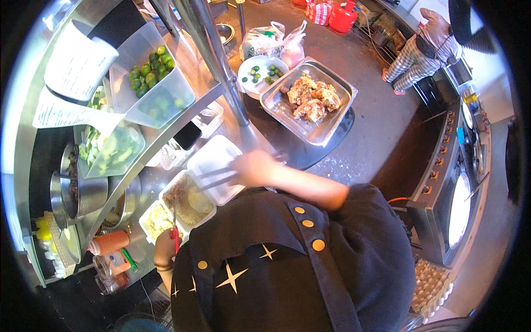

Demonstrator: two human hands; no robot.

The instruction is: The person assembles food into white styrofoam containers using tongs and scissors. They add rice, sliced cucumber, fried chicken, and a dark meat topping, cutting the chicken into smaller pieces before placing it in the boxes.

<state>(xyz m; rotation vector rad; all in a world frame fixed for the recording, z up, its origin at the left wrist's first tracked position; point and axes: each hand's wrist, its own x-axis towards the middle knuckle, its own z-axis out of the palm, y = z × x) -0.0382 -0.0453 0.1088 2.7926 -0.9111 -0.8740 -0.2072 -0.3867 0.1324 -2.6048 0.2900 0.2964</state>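
My right hand, blurred by motion, is closed around dark tongs over the open white takeaway box. The box's lid is folded back. Brown chopped food and a pale mound lie in the box's food-filled half. On the near left, my left hand grips red-handled scissors, their blades reaching into the brown food. Beside that hand, a smaller white container holds pale yellow chopped food. A metal tray with fried chicken pieces stands beyond my right hand.
A white bowl of green citrus sits next to plastic bags. A shelf at left carries clear tubs, one with green citrus. A steel post rises from the counter. At right, a person stands near the stove.
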